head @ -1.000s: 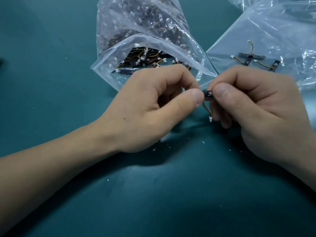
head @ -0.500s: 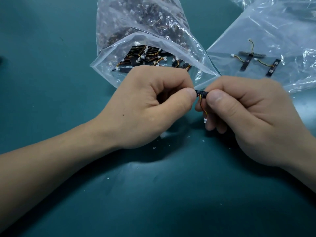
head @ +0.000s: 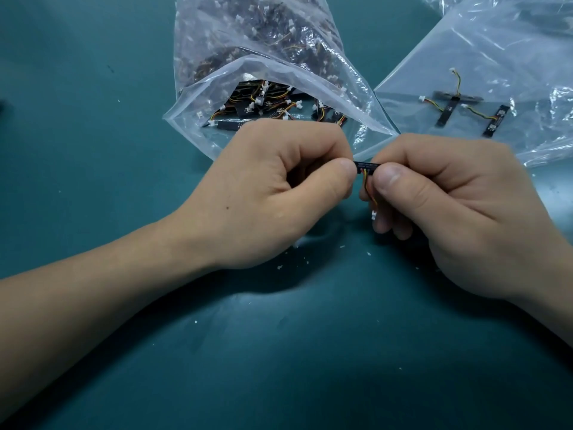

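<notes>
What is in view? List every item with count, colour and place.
Held circuit strip: one, black with coloured wires and a white plug, pinched between both hands, centre.
Open bag: one, clear, top centre, full of like strips.
Second bag: one, clear, top right.
Loose strips: three, black, wired, at the second bag; in or on it, unclear.
Flakes: many, white, scattered near the hands.
Tabletop: one, teal, under everything.
Left hand: one, pinches the strip's left end.
Right hand: one, pinches its right end.
</notes>
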